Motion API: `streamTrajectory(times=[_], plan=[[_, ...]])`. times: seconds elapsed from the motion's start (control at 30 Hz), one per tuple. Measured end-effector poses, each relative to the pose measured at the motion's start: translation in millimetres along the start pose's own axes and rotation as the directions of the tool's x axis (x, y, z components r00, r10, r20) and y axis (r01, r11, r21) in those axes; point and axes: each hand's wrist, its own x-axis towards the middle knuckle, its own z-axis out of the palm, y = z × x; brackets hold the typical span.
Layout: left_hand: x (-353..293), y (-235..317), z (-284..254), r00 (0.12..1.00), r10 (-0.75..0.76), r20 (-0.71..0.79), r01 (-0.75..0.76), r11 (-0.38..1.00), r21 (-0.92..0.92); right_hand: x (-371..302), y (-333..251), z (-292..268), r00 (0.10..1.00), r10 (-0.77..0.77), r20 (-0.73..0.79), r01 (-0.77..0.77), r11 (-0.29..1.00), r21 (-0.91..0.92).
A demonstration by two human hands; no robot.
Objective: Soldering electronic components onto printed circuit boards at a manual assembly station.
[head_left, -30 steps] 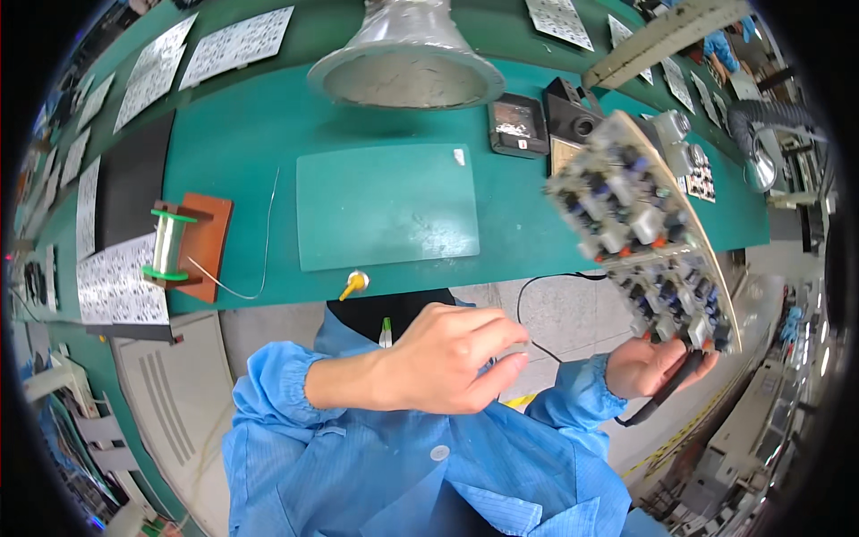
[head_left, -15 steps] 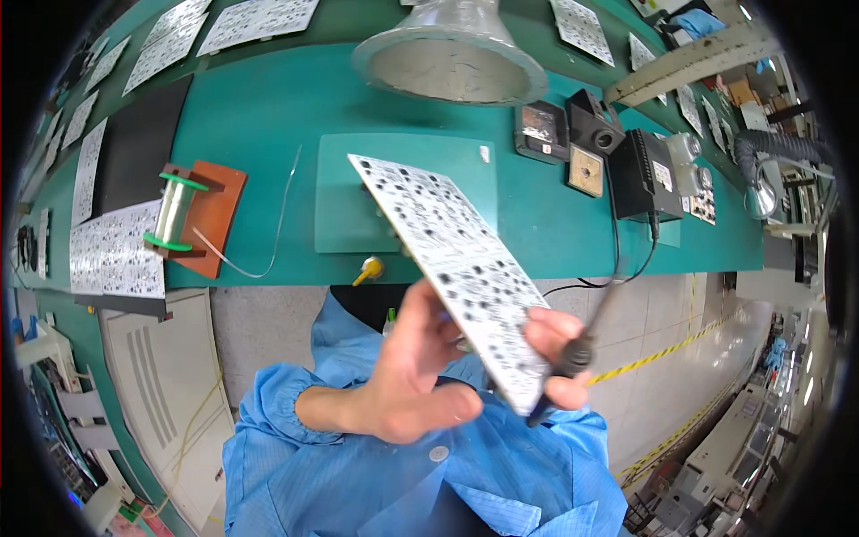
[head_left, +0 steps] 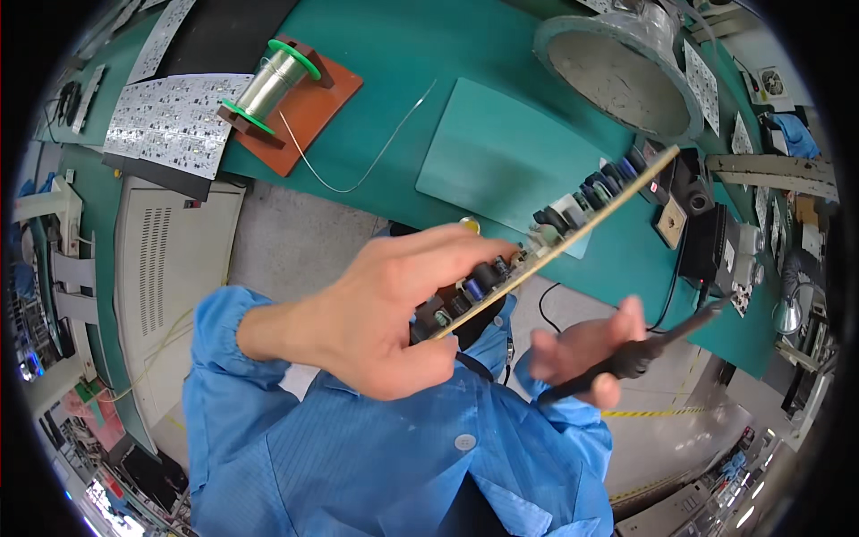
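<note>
My left hand (head_left: 385, 304) grips a circuit board (head_left: 580, 225) by its lower left end, fingers on the component side and thumb at the edge. The board stands nearly edge-on and slants up to the right. Dark cylindrical parts and several other components stick out from its upper left face. My right hand (head_left: 586, 353), somewhat blurred, holds a soldering iron (head_left: 633, 360) by its dark handle, tip pointing up and right. It is apart from the board. Behind the board lies a pale green mat (head_left: 474, 148) on the green bench.
A spool of solder wire (head_left: 276, 82) sits on a reddish-brown stand (head_left: 335, 98), its loose wire (head_left: 380, 157) trailing right. A funnel-shaped fume hood (head_left: 617, 80) hangs at upper right. Beside it are a sponge tray (head_left: 670, 224) and black soldering station (head_left: 710, 246). White boards (head_left: 165, 121) lie left.
The board has turned from showing its white printed face to nearly edge-on. My right hand has let go of the board and moved right with the iron. The view has shifted left.
</note>
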Motion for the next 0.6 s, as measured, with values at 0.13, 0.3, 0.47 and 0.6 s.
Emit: streamTrajectory(times=[0.13,0.3,0.47,0.6], plan=[[19.7,12.3,-2.6,0.988,-0.029,0.149,-0.013,0.961,0.277,48.2,15.0,14.4,0.9,0.173,-0.399,-0.149,0.985,0.09],[38.7,26.0,-1.6,0.95,-0.15,0.272,-0.059,0.774,0.631,59.2,16.0,-6.7,0.918,0.288,-0.274,-0.291,0.956,0.032],[42.0,20.9,2.8,0.971,-0.021,0.238,-0.141,0.753,0.643,53.3,28.2,-22.1,0.994,0.031,0.101,0.024,0.865,-0.502],[47.3,6.8,4.2,0.964,0.214,0.155,-0.263,0.722,0.64,56.4,23.9,-21.3,0.999,0.015,0.051,0.015,0.842,-0.539]])
